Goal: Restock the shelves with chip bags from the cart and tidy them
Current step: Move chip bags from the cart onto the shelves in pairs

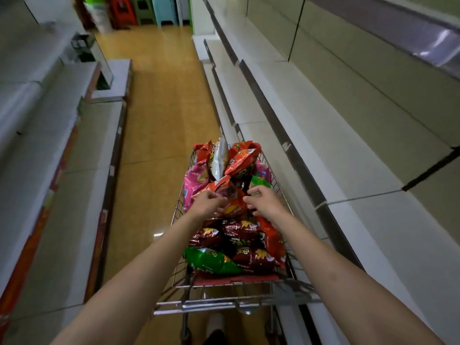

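Both hands are out over the cart (278,298), reaching for the orange chip bag (234,206) that sits right between them in the middle of the pile. The left hand (209,201) is at its 9 o'clock and the right hand (263,199) at its 3, about equally near. Fingers look loosely curled and spread, nothing clearly gripped yet, though it's blurry. The bag's long axis seems to run 12 to 6, away from the person. The cart is heaped with chip bags: red, maroon, pink, one green bag (211,261) at 6. The shelves (323,135) at 3 o'clock are bare.
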A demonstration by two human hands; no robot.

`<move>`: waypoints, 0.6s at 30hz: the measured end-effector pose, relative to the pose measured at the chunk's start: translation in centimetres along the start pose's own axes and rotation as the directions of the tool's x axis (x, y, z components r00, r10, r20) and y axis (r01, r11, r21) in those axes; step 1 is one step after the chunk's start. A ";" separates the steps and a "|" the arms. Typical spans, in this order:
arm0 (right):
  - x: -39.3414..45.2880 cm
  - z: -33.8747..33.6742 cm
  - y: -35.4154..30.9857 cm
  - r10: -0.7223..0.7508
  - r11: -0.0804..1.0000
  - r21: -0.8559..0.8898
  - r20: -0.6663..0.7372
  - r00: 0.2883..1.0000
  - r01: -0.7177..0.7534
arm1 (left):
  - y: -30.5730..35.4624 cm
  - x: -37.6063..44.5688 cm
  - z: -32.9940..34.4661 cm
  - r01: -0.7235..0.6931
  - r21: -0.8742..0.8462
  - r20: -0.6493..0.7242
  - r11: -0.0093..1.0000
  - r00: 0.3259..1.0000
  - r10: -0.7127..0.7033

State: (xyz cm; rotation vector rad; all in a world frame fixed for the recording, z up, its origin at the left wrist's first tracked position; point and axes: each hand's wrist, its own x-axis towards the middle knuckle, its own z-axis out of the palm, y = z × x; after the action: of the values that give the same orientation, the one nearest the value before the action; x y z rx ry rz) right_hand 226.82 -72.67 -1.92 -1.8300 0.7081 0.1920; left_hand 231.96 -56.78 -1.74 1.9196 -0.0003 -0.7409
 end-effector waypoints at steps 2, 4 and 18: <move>2.5 1.2 -0.5 -0.006 0.997 -0.072 0.027 1.000 0.008 | -0.3 1.6 -0.5 0.046 -0.051 0.039 0.998 0.998 -0.044; 5.2 2.4 -0.8 -0.023 0.988 -0.149 0.037 0.999 0.029 | -0.7 2.9 -1.1 0.079 -0.078 0.059 0.994 0.995 -0.074; 13.3 7.0 0.6 0.004 0.912 -0.409 0.050 0.999 0.017 | -2.6 6.4 -4.7 0.221 -0.190 0.064 0.957 0.975 -0.213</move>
State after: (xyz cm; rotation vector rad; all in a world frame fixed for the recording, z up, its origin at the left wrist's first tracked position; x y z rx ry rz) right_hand 238.68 -71.45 -11.12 -2.2190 0.6604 0.4058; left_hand 238.66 -53.71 -5.80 1.7317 0.2525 -0.8943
